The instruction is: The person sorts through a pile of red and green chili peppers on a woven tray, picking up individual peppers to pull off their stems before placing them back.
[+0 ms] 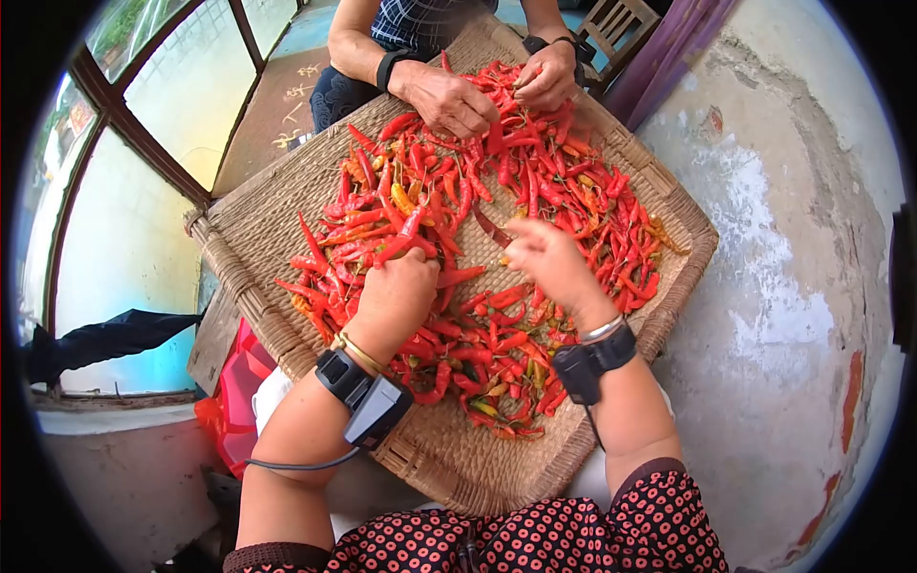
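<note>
Red chili peppers (535, 191) lie heaped in a woven basket tray (258, 229) in front of me. My left hand (396, 291) is closed over the left part of the heap, with a bright red chili pepper (408, 229) sticking up from its fingers. To its right, my right hand (554, 269) is slightly blurred above the heap, its fingers bent together. A dark red chili pepper (490, 227) points up and left from its fingertips and appears pinched there. Some peppers are orange, yellow or greenish.
Across the tray, another person's hands (449, 98) work among the peppers. Glazed panels (124, 248) and a dark folded umbrella (115, 342) are on the left. A worn wall (764, 286) stands close on the right. A wooden chair (619, 27) is behind.
</note>
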`<state>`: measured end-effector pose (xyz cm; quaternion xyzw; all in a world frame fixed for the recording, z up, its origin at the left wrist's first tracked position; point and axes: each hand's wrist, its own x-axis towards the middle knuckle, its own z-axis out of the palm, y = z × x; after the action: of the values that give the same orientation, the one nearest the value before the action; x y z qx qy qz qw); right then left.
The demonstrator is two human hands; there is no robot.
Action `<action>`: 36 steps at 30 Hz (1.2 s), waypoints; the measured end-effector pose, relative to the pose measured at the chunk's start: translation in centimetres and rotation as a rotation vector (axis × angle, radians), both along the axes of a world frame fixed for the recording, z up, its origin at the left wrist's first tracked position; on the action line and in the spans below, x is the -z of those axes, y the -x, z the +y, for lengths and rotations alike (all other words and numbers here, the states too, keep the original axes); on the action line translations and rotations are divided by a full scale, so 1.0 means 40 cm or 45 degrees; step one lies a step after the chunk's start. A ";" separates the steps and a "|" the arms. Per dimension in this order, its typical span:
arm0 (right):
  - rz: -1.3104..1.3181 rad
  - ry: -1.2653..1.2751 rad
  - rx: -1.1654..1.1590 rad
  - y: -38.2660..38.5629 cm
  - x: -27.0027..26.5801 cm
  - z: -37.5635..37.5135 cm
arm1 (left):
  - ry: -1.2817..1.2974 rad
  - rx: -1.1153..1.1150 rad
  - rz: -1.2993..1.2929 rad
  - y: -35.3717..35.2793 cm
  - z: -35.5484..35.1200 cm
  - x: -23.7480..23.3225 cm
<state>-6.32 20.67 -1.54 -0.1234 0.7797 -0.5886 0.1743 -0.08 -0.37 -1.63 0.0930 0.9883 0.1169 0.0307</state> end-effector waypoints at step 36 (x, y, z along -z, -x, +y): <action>0.918 -1.122 -0.500 -0.064 0.039 -0.012 | 0.051 -0.356 0.118 0.011 -0.057 -0.054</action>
<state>-3.74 20.18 -3.12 -0.3730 0.9228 -0.0879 0.0390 -0.51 -2.63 0.53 -0.0409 0.9941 0.0961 -0.0297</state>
